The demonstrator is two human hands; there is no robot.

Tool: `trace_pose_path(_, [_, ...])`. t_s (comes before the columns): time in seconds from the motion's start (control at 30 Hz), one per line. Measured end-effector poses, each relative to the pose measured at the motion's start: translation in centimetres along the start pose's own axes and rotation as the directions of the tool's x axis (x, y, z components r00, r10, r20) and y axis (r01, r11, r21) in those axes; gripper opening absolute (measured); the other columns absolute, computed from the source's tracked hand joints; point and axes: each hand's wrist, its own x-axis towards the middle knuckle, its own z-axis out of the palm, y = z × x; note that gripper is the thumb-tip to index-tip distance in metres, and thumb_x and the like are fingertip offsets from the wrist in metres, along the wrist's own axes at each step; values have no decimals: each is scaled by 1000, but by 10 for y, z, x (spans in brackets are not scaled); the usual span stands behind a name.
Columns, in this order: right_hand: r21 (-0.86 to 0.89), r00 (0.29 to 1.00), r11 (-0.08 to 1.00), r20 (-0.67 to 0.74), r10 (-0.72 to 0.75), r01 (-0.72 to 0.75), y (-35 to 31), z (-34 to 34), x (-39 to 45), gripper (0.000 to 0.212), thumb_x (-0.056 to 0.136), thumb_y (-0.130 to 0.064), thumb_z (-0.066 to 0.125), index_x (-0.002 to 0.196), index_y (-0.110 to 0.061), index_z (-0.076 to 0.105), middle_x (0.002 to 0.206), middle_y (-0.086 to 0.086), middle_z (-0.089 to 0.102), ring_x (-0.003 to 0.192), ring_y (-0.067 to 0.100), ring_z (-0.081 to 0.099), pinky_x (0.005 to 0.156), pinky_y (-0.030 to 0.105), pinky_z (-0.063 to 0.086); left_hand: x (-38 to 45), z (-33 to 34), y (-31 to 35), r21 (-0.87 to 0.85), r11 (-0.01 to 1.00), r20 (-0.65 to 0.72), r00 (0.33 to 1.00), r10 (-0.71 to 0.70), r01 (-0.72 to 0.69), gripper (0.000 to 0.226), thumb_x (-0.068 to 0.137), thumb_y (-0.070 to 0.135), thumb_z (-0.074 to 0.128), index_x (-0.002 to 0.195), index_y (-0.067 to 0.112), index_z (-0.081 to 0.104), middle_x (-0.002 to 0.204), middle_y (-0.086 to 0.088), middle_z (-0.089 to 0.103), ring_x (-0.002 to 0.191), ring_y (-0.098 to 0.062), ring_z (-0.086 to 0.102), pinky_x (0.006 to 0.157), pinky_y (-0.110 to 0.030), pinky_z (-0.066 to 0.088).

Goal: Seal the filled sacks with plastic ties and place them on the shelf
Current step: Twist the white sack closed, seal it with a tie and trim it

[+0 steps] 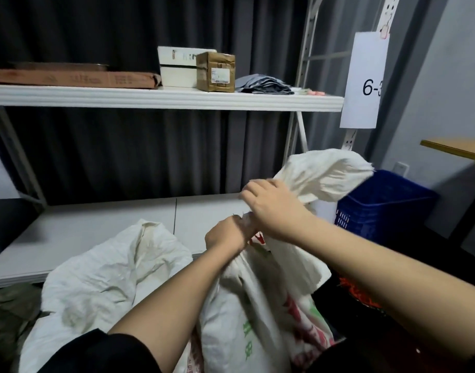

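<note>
Left hand (225, 234) grips the sack (247, 305) neck closed; right hand (271, 208), at two o'clock, grips its loose top for tying.

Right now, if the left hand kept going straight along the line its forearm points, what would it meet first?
The left hand grips the gathered neck of the sack. Going straight on, it would probably meet the right hand first, just beyond; depth between them is unclear.
</note>
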Motion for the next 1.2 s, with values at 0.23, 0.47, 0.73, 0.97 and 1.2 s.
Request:
trace_pose_path(0.23, [146,947,948,-194,-254,284,-46,0,-51,30,89,-14,51,117,-5,61,116,10,62,105,27,59,80,37,50,7,3,-27,-744,617,342,939,22,256,42,101,31,41,120,-2,56,113,-13,59,88,-23,58,71,-20,50])
trace_pose_path(0.47, [143,965,957,-98,-242,254,-7,40,-76,46,96,-8,34,141,-7,43,149,9,40,140,26,34,109,40,36,3,8,-27,-701,679,276,961,-24,218,41,93,47,47,81,13,68,84,-6,67,76,-18,61,73,-29,47])
trace_pose_path(0.73, [-78,970,977,156,-186,200,48,47,-46,85,77,-69,37,144,-18,38,152,1,36,143,23,25,115,51,15,-10,7,-21,-630,774,339,921,192,71,55,88,59,49,112,14,68,112,1,68,102,-11,62,96,-26,44])
trace_pose_path(0.97, [270,966,963,247,-72,2,56,53,-29,53,70,-34,71,115,-11,55,98,4,69,95,27,64,102,36,36,-15,-3,-23,-453,870,289,890,352,-197,30,75,27,77,94,18,56,86,3,63,77,-13,61,68,-26,48])
trace_pose_path(1.2, [591,708,488,702,81,-642,46,29,-19,53,66,-7,70,110,-15,43,86,11,62,69,17,56,59,26,42,-19,-8,-16,171,909,-106,910,401,-380,49,82,32,63,119,16,36,109,-6,66,98,-33,61,69,-32,33])
